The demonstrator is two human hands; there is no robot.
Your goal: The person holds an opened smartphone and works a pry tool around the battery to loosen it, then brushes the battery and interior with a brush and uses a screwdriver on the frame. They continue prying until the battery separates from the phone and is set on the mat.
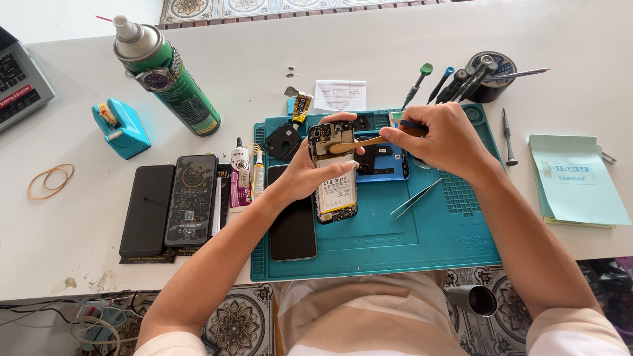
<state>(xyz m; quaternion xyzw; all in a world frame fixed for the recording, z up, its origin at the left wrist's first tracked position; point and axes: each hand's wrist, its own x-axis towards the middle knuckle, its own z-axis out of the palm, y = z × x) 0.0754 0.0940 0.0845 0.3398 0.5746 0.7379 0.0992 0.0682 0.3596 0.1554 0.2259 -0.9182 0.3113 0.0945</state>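
While the left hand (310,173) grips an opened phone (334,171) by its edges, fingers wrapped round its back and thumb across the exposed battery, the right hand (443,140) pinches a tan flat pry tool (359,144) whose tip rests on the upper part of the phone's circuit board. The phone is held just above a teal work mat (435,231) on the white tabletop (395,46). A blue phone back cover (386,161) lies on the mat under the tool, and metal tweezers (415,198) lie just beside it (nearer the person). Another dark phone (292,227) lies at the mat's left edge. Left of the mat sit two dark phones (170,204), glue tubes (241,175) and a green spray can (173,82).
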